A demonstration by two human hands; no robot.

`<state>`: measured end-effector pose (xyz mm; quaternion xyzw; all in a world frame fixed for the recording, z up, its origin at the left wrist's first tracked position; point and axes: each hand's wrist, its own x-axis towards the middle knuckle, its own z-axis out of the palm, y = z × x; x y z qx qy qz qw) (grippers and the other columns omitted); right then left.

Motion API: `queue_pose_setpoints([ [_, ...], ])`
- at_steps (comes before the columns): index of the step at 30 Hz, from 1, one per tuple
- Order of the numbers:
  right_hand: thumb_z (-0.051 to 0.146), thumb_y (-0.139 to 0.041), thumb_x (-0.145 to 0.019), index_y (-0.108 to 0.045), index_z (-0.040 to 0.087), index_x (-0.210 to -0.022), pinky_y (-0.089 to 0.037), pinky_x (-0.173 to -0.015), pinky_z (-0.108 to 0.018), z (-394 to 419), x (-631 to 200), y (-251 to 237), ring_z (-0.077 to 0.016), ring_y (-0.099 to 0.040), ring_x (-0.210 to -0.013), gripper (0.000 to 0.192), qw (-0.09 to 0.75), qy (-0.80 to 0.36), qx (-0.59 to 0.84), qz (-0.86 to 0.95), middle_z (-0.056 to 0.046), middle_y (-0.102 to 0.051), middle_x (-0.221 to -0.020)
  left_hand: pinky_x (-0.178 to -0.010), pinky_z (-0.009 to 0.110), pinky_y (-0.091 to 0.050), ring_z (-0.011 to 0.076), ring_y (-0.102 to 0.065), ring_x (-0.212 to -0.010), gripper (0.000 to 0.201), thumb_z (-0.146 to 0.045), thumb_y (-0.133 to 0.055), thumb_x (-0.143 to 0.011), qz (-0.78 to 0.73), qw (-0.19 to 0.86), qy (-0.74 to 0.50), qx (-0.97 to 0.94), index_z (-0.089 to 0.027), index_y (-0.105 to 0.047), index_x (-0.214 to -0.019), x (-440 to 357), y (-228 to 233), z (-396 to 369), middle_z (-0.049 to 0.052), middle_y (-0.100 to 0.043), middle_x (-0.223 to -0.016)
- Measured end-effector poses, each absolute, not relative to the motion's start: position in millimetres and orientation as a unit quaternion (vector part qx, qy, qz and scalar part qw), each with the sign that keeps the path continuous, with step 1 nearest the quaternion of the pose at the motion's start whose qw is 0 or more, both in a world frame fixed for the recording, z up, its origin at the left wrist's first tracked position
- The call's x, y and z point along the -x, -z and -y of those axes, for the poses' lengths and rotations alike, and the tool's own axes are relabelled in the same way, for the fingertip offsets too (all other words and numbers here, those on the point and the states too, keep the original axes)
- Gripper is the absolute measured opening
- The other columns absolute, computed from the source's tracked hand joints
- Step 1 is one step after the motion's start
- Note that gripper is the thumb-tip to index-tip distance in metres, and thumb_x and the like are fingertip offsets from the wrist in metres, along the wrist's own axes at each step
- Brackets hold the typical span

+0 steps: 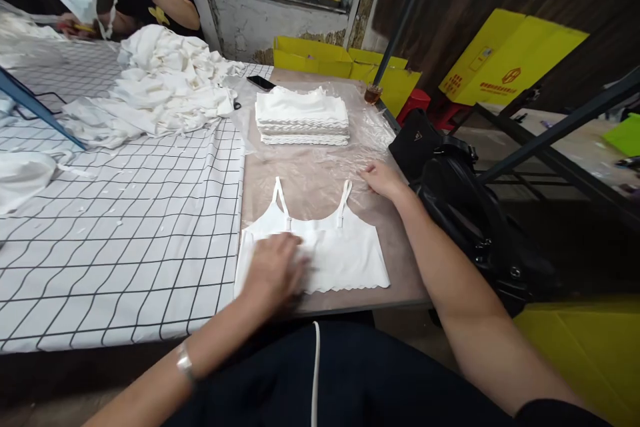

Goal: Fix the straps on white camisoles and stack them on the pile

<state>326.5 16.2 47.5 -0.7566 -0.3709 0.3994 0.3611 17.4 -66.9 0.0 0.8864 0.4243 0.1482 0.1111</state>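
Note:
A white cropped camisole top with thin straps and a scalloped hem lies flat near the table's front edge. My left hand rests over its left half; motion blur smears the fingers, so their state is unclear. Just right of the top's right strap, my right hand is low over the clear plastic sheet. Its fingertips are drawn together; whatever may be between them is too small to make out. Beyond the top sits a neat stack of folded white garments.
Loose white garments are heaped on the checked cloth at left. A phone and a glass of brown liquid stand farther back. Black bags line the right edge. Another person handles white fabric at upper left.

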Motion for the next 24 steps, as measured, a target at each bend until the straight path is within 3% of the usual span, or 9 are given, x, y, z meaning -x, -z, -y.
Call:
queue_pose_setpoints([
  [3,0.046,-0.077,-0.065,-0.046,0.024,-0.058,-0.027,-0.049,-0.029,58,-330,-44,-0.0142,-0.039,-0.049,0.039,0.277,-0.237,0.811,0.458,0.003,-0.045,-0.048,-0.079,0.045,-0.043,0.0321,-0.061,-0.090,0.039,-0.049,-0.043,-0.092,-0.602,0.068,-0.084,-0.791,-0.015,-0.062,-0.095,33,-10,58,0.015,-0.066,-0.096],
  [5,0.050,-0.078,-0.060,-0.047,0.024,-0.055,-0.027,-0.048,-0.029,103,-320,-32,-0.0156,-0.042,-0.049,0.040,0.181,-0.225,0.836,0.467,0.002,-0.049,-0.049,-0.077,0.045,-0.042,0.0320,-0.060,-0.087,0.039,-0.054,-0.047,-0.088,-0.637,0.084,-0.045,-0.765,-0.017,-0.058,-0.087,49,-11,56,0.013,-0.064,-0.090],
  [7,0.048,-0.074,-0.062,-0.048,0.024,-0.054,-0.029,-0.049,-0.029,134,-305,-17,-0.0163,-0.044,-0.051,0.036,0.178,-0.217,0.832,0.479,0.001,-0.050,-0.051,-0.078,0.044,-0.041,0.0303,-0.058,-0.087,0.033,-0.051,-0.047,-0.087,-0.631,0.113,-0.041,-0.767,-0.020,-0.053,-0.077,50,-8,58,0.010,-0.063,-0.087],
  [11,0.048,-0.065,-0.065,-0.045,0.025,-0.053,-0.031,-0.050,-0.028,153,-287,-10,-0.0154,-0.041,-0.050,0.034,0.324,-0.252,0.801,0.436,0.002,-0.045,-0.050,-0.067,0.034,-0.039,0.0216,-0.053,-0.071,0.028,-0.042,-0.046,-0.084,-0.627,0.225,-0.148,-0.731,-0.022,-0.039,-0.064,39,-7,63,0.002,-0.053,-0.067],
  [14,0.052,-0.069,-0.064,-0.044,0.025,-0.060,-0.035,-0.047,-0.027,146,-289,-30,-0.0144,-0.043,-0.050,0.037,0.472,-0.377,0.721,0.338,0.003,-0.045,-0.055,-0.053,0.025,-0.033,0.0126,-0.042,-0.052,0.036,-0.051,-0.057,-0.077,-0.599,0.458,-0.269,-0.600,-0.023,-0.037,-0.068,46,-22,58,-0.006,-0.039,-0.055],
  [17,0.043,-0.076,-0.061,-0.047,0.025,-0.066,-0.041,-0.044,-0.026,123,-298,-49,-0.0135,-0.046,-0.050,0.034,0.565,-0.439,0.641,0.278,0.003,-0.047,-0.059,-0.048,0.022,-0.035,0.0097,-0.044,-0.049,0.047,-0.049,-0.078,-0.061,-0.520,0.652,-0.324,-0.447,-0.023,-0.042,-0.077,61,-48,37,-0.008,-0.043,-0.057],
  [20,0.033,-0.076,-0.060,-0.050,0.025,-0.069,-0.046,-0.046,-0.027,69,-308,-62,-0.0143,-0.051,-0.053,0.028,0.609,-0.454,0.587,0.280,0.002,-0.051,-0.064,-0.048,0.022,-0.041,0.0109,-0.053,-0.054,0.048,-0.033,-0.087,-0.052,-0.469,0.708,-0.336,-0.406,-0.022,-0.049,-0.080,67,-80,-9,-0.004,-0.055,-0.065],
  [24,0.021,-0.073,-0.062,-0.048,0.024,-0.066,-0.050,-0.052,-0.028,-47,-321,-100,-0.0151,-0.054,-0.060,0.026,0.658,-0.446,0.532,0.293,0.002,-0.054,-0.065,-0.054,0.024,-0.047,0.0111,-0.057,-0.061,0.026,-0.010,-0.077,-0.064,-0.464,0.657,-0.345,-0.484,-0.017,-0.059,-0.081,50,-133,-105,0.002,-0.062,-0.073],
])
